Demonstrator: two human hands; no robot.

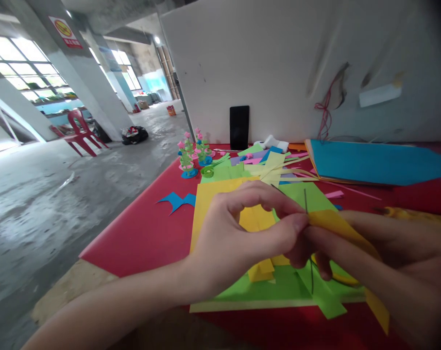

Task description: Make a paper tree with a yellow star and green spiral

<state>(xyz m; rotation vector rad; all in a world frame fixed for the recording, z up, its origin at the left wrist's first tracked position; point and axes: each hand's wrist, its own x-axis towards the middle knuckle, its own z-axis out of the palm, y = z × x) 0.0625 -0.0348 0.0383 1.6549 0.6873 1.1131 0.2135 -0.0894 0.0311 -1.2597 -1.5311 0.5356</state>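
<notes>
My left hand (238,233) is closed in a pinch, thumb and forefinger meeting at a thin dark rod (305,199) that stands nearly upright. A yellow paper strip (337,228) runs from the rod back along my right hand (362,253), whose fingers are closed on it. The strip's end (379,311) hangs below that hand. Whether the strip is wound round the rod is hidden by the fingertips. Under both hands lie green paper sheets (235,291), a yellow sheet (206,209) and small yellow paper pieces (260,271).
Small paper towers (187,163) with pink tops stand at the table's back left, by a green paper coil (207,171). A blue paper cutout (177,200) lies on the red tabletop (144,238). A black phone (239,127) leans on the wall; blue sheets (381,163) lie back right.
</notes>
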